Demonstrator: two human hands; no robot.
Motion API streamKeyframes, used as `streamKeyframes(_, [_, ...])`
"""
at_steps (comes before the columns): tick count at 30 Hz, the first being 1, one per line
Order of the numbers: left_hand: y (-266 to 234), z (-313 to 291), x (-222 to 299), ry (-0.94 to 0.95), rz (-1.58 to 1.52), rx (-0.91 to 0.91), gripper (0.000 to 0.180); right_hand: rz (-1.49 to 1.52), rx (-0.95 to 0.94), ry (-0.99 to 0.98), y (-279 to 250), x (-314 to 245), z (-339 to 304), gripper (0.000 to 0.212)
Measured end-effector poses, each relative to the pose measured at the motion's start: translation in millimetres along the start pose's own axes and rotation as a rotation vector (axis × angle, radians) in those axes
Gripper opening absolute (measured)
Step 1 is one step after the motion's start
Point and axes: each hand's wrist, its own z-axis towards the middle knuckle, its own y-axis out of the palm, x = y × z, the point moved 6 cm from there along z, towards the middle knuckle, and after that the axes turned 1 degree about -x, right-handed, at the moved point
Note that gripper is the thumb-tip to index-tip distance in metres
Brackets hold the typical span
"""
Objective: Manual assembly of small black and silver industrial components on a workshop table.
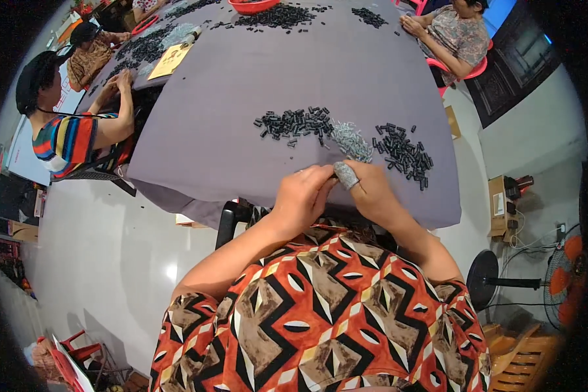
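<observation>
My left hand (304,196) and my right hand (370,194) meet at the near edge of the cloth-covered table, fingers pinched together. Grey tape wraps the right thumb. A dark speck shows where the fingertips meet, but what they hold is too small and covered to name. Just beyond the hands lies a pile of small clear-silver pieces (351,140). To its left spreads a heap of short black cylinders (297,124), and to its right a second heap of black cylinders (404,155).
The grey-purple tablecloth (242,85) reaches far ahead, with more black pieces (282,17) and a red basin (253,6) at the back. People sit along the left side and one person (454,39) at the far right. A fan (562,274) stands at right.
</observation>
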Motion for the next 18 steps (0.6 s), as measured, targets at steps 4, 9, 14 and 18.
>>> streamKeyframes(4, [7, -8, -18, -0.296, -0.142, -0.053, 0.008, 0.094, -0.053, 0.045, 3, 13, 2, 0.021])
streamKeyframes(9, [29, -26, -50, -1.074, -0.953, -0.107, 0.018, -0.289, -0.023, 0.073, -19, 9, 8, 0.035])
streamKeyframes(14, [31, -27, -47, -1.222, -1.042, 0.002, 0.018, -0.385, -0.032, -0.082, -19, -7, 3, 0.041])
streamKeyframes(18, [37, -31, -45, -1.224, -1.064, -0.021, 0.017, -0.468, -0.003, -0.16, -4, -5, 3, 0.035])
